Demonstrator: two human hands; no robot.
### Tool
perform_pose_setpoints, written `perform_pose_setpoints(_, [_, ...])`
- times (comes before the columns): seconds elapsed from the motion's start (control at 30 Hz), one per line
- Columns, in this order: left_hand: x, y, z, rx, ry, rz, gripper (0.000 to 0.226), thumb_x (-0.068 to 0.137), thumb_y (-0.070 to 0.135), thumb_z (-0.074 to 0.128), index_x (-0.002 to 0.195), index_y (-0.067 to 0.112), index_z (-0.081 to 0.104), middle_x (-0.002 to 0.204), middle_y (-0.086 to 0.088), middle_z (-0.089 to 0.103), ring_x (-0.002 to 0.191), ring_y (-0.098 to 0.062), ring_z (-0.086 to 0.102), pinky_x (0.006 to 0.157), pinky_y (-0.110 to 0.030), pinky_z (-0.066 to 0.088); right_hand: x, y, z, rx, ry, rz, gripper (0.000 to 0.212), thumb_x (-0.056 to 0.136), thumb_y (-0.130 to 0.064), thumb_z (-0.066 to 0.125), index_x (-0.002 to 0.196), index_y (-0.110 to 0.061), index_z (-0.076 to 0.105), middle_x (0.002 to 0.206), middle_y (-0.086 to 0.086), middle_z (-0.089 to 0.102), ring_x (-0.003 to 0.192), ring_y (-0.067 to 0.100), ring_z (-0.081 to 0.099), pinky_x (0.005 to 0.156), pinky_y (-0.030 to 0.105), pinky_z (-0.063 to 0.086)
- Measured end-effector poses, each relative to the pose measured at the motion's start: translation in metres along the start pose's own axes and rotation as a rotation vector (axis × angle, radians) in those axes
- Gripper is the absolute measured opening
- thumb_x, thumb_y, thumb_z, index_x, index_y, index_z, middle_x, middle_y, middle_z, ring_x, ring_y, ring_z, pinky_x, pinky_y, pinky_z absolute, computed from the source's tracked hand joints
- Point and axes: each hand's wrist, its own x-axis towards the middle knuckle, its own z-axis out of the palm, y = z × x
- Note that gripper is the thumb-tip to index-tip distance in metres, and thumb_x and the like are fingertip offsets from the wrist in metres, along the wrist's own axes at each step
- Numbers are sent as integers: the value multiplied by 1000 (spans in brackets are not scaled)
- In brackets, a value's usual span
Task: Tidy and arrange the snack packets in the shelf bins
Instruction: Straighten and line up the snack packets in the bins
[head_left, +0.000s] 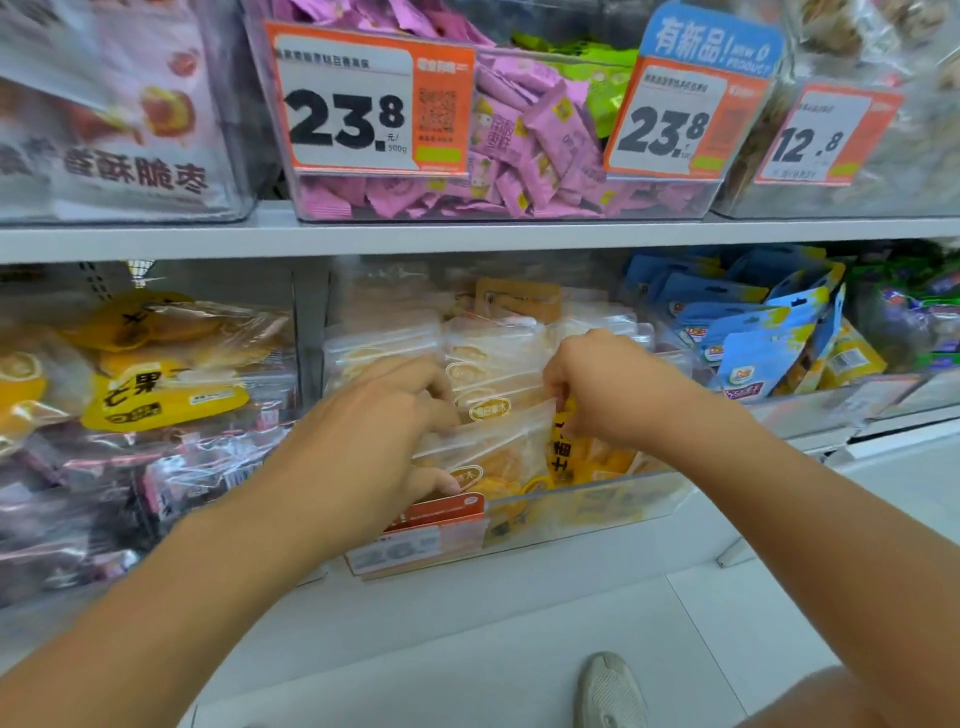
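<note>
Gripping front packet (498, 441) edges: left hand (384, 431), right hand (608, 389)

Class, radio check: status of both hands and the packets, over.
Left hand and right hand both gripping a clear packet in the middle lower bin. Packets stand in rows behind. Price tag on bin front, nothing blocking.
</note>
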Motion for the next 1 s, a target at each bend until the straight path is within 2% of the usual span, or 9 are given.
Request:
perform_pose_setpoints(0.1, [-3, -1, -8, -66, 11, -32, 30, 78, 58, 71, 97, 46, 52, 108, 30, 44, 105, 1, 42, 93, -30, 45, 0, -4, 9, 25, 41, 28, 28, 77, -8, 70, 65, -25, 51, 80, -1, 59, 82, 25, 61, 63, 31, 47])
perform_pose_setpoints(0.2, [-9, -2, -12, -122, -25, -81, 48, 78, 45, 79, 104, 52, 39, 119, 34, 41, 110, 5, 40, 93, -25, 40, -3, -2, 3, 96, 75, 50, 27, 78, -6, 71, 67, -25, 57, 76, -6, 65, 81, 20, 65, 66, 31, 52])
perform_pose_setpoints(0.37, [-10, -1, -15, -85, -19, -102, 58, 78, 35, 83, 106, 52, 35, 121, 35, 33, 111, 1, 40, 91, -23, 41, -28, 14, -19, 283, 344, 72, 28, 83, -17, 79, 107, -30, 74, 77, -14, 72, 77, 9, 68, 82, 33, 54])
perform_pose_setpoints(0.47, [-10, -5, -18, -27, 0, -99, 58, 74, 34, 86, 103, 50, 39, 129, 31, 40, 120, 0, 40, 101, -28, 43, -49, 19, -20, 397, 576, 1, 17, 85, -12, 76, 98, -22, 78, 80, -7, 74, 74, 13, 68, 78, 37, 57])
perform_pose_setpoints(0.63, [-13, -14, -22, -20, 25, -92, 59, 70, 35, 88, 96, 50, 38, 125, 27, 44, 123, -3, 41, 103, -36, 45, -69, 14, -32, 839, 862, -75, 24, 94, -2, 63, 92, -26, 66, 67, -10, 65, 59, 13, 63, 60, 23, 54])
perform_pose_setpoints(0.77, [-20, -24, -23, -147, 41, -50, 53, 68, 35, 89, 95, 50, 46, 118, 25, 51, 118, -4, 49, 102, -38, 46, -66, -6, -37, 1038, 817, -108, 11, 99, -2, 53, 105, -7, 60, 67, 3, 60, 55, 20, 59, 53, 37, 55])
perform_pose_setpoints(0.83, [-22, -26, -22, -247, 132, -62, 46, 67, 52, 82, 104, 48, 55, 117, 24, 56, 115, -1, 53, 102, -36, 46, -63, -10, -44, 1121, 846, -118, 12, 101, -2, 49, 110, -2, 57, 70, 9, 59, 55, 18, 59, 53, 34, 55])
perform_pose_setpoints(0.9, [-23, -23, -23, -429, 242, -95, 62, 64, 68, 73, 118, 42, 60, 119, 24, 60, 116, 4, 55, 102, -28, 46, -60, -18, -51, 1323, 858, -141, 13, 104, -4, 45, 111, -3, 55, 72, 9, 58, 57, 14, 60, 55, 27, 54])
perform_pose_setpoints(1.0, [-21, -15, -22, -770, 299, -59, 62, 66, 65, 77, 120, 36, 65, 116, 15, 70, 113, -4, 64, 98, -26, 51, -55, -46, -45, 1779, 629, -107, 16, 104, -5, 43, 99, -9, 58, 71, 4, 63, 60, 12, 60, 58, 22, 55])
